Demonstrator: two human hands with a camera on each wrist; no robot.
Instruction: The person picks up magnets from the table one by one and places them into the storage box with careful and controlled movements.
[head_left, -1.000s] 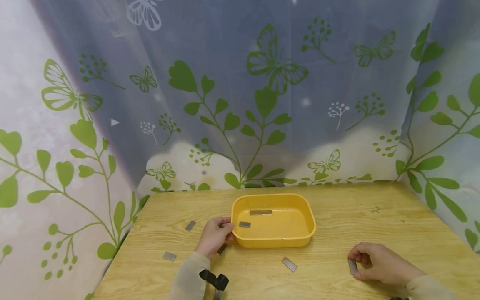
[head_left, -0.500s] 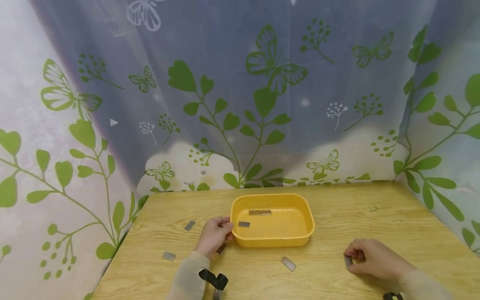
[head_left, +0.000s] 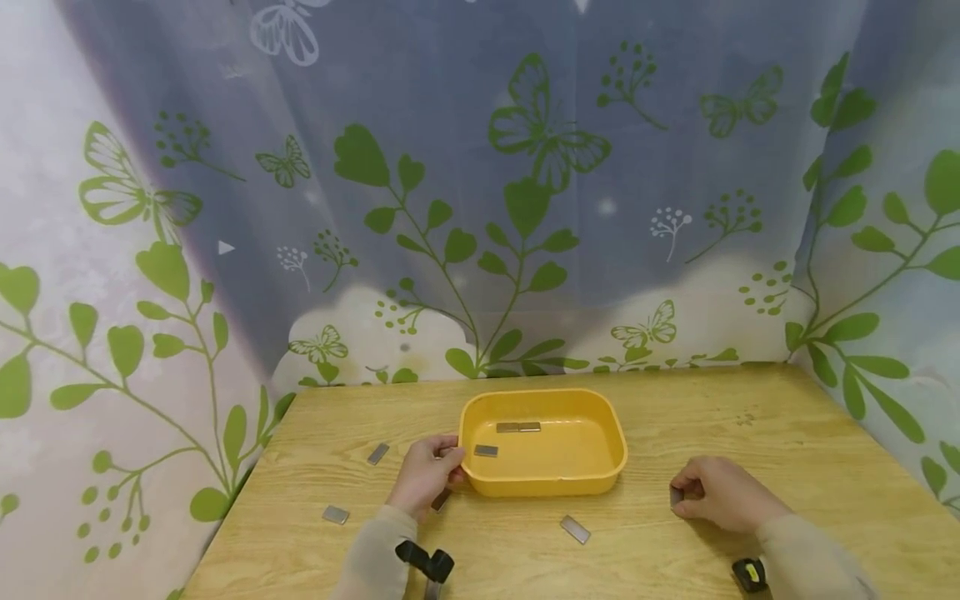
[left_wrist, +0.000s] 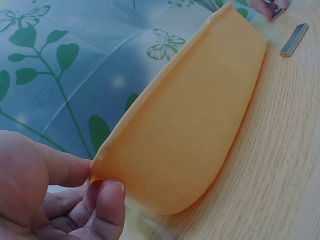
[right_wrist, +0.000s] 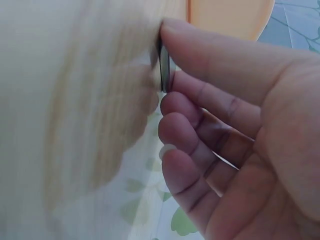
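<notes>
Your left hand (head_left: 427, 477) gripped the near-left corner of the yellow tray (head_left: 542, 479), thumb and fingers curled over its rim, as the left wrist view showed plainly. That hold looked meant to keep the light tray from sliding on the desk (head_left: 787, 433) while the other hand worked.

Your right hand (head_left: 716, 493) was to the right of the tray, apart from it, and pinched a small grey metal plate (right_wrist: 164, 67) on edge between thumb and fingertips. Held by its thin sides like that, the flat piece stayed easy to carry and let go of.

Three similar plates already lay inside the tray: two (head_left: 518, 427) end to end near the far wall, one (head_left: 485, 451) closer to your left hand. More lay loose on the desk: one (head_left: 575, 529) just in front of the tray, one (head_left: 378, 453) to the left of your hand, one (head_left: 335, 515) near the left edge, and one (head_left: 441, 500) partly hidden under your left hand.
</notes>
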